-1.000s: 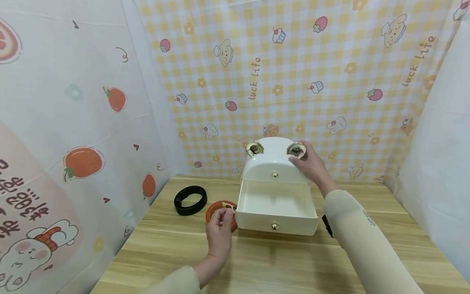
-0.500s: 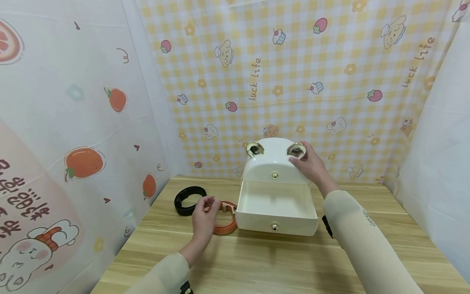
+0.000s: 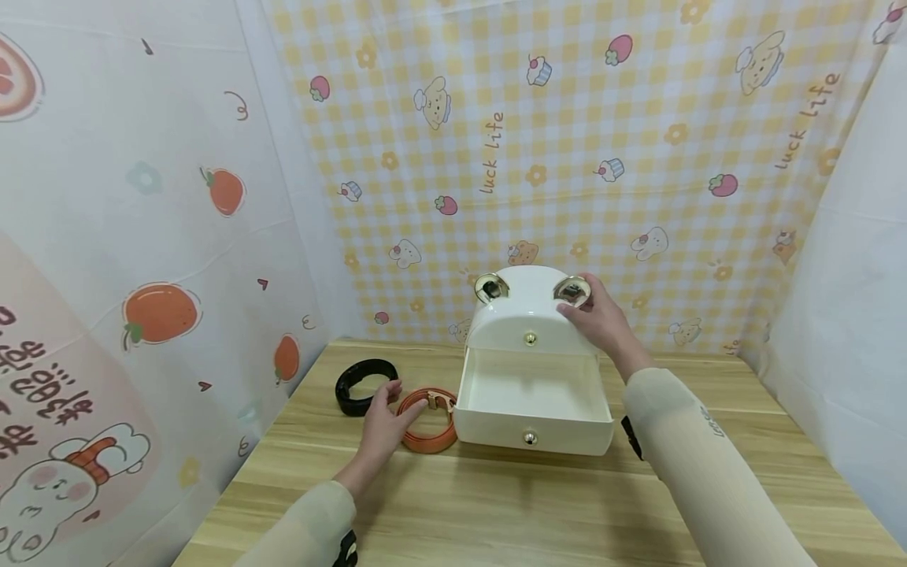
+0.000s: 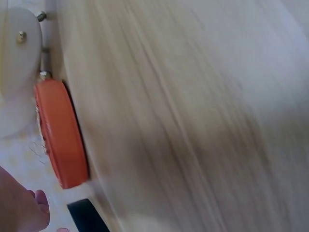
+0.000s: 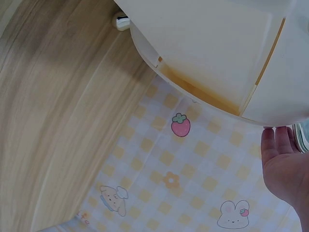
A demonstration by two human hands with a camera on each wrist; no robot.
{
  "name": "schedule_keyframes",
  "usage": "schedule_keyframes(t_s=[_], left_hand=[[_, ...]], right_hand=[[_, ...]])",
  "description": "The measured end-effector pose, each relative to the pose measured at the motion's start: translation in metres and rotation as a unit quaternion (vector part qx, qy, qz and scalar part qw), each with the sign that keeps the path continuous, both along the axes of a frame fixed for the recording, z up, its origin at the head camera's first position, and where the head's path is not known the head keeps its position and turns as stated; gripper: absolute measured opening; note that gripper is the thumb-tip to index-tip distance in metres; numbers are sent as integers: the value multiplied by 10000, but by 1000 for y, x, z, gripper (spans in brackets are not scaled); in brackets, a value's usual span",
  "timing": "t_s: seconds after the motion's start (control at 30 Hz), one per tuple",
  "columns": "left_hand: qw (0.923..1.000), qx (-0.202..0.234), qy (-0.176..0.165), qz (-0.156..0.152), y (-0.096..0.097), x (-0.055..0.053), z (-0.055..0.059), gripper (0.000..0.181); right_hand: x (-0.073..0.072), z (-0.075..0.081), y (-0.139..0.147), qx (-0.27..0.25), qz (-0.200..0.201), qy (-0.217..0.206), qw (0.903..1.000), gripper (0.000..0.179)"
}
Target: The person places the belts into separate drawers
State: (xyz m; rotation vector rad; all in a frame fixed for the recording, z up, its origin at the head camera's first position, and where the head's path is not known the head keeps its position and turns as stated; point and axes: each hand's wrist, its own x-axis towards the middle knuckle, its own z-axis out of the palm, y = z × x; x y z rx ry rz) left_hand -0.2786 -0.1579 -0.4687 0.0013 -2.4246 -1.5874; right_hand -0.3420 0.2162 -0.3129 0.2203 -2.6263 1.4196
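Observation:
A cream storage box with two gold-rimmed round eyes stands at the back of the table. Its lower drawer is pulled out and shows a bare inside. My right hand grips the box's top right by the eye, thumb in front and fingers behind; in the right wrist view its fingers meet the box's edge. Left of the drawer lies a coiled orange belt with a gold buckle. My left hand, fingers spread and holding nothing, hovers between that belt and a coiled black belt.
The wooden table runs up to a checked cloth backdrop. Printed white cloth hangs on the left and plain white cloth on the right. The orange belt sits right beside the drawer's left side.
My left hand has moved left, away from the orange belt's buckle by the drawer, and its fingers have spread. The right hand and the box have stayed put.

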Motion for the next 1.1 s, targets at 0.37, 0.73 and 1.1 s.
schedule_keyframes(t_s=[0.37,0.73,1.1], left_hand=[[9976,-358,-449,-379,-14,-5,-19,94],[9920,-819,-682,-678,-24,-7,-32,100],[9894,-677,-822,-991,-28,-13,-42,117]], right_hand=[[3,1,-2,-42,13,-4,10000,63],[3,1,-2,-41,34,24,10000,62],[2,0,0,-86,40,61,9999,62]])
